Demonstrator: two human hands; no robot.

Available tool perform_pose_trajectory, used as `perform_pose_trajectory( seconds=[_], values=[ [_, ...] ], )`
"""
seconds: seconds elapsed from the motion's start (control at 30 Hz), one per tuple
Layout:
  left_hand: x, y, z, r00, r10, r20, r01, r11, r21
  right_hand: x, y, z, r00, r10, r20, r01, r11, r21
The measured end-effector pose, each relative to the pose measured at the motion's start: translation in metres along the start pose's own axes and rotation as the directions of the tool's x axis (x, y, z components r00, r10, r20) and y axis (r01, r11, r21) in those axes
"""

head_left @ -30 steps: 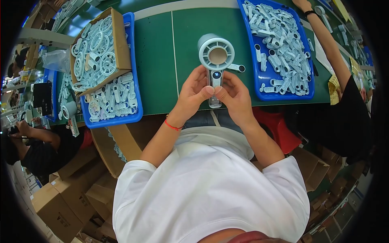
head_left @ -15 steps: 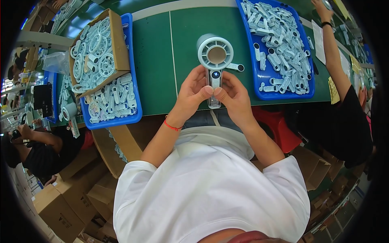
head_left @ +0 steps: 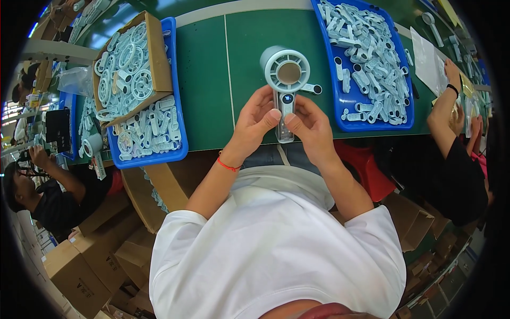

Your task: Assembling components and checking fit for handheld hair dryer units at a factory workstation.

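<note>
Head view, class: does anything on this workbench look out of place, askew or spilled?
One small thing: a single pale handle part lies loose on the green bench, outside the blue tray of similar parts. Otherwise nothing stands out; both hands hold the handheld fan upright.

Small lit screen (head_left: 287, 99) on the handle of the pale handheld fan (head_left: 286, 85), dark round face with a blue glow, just above both thumbs. Open brown cardboard box (head_left: 159, 58) of pale round parts sits on the left blue tray (head_left: 179, 95). Dark flat screen (head_left: 57, 130) stands far left, face unreadable. Closed brown cartons (head_left: 79, 266) stacked lower left, dark print on the sides; more brown cartons (head_left: 409, 218) lower right. White sheets (head_left: 427, 61) lie upper right.
</note>
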State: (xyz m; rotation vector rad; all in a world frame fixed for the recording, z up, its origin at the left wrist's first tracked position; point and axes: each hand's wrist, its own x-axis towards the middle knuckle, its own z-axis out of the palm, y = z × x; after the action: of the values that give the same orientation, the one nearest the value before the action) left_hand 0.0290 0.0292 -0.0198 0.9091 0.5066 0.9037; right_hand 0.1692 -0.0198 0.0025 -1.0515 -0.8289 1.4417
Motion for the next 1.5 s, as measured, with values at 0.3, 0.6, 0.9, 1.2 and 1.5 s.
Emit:
perform_pose_trajectory(
  seconds=[0.3,0.6,0.9,1.2,1.5],
  values=[
    [0.001,0.002,-0.002,1.0,0.003,0.003,-0.003,1.0,-0.016,0.001,0.001,0.003,1.0,0.008,0.03,-0.008,1.0,0.017],
    [0.002,0.004,0.0,1.0,-0.008,0.008,0.008,1.0,0.017,0.001,0.002,0.0,0.999,-0.013,0.046,0.014,1.0,-0.02],
    [0.005,0.007,0.012,1.0,0.016,-0.026,-0.016,1.0,-0.021,-0.003,-0.022,0.005,0.974,-0.222,0.053,0.201,0.72,-0.664],
    [0.058,0.04,0.023,0.943,0.182,-0.279,-0.167,0.983,0.077,0.038,-0.069,-0.084,0.948,-0.318,-0.022,-0.021,0.008,-1.0],
    [0.282,0.061,-0.009,0.761,0.473,-0.444,0.006,0.679,0.734,0.027,-0.076,-0.085,0.916,-0.395,0.062,0.133,0.155,-0.979]
  ],
)
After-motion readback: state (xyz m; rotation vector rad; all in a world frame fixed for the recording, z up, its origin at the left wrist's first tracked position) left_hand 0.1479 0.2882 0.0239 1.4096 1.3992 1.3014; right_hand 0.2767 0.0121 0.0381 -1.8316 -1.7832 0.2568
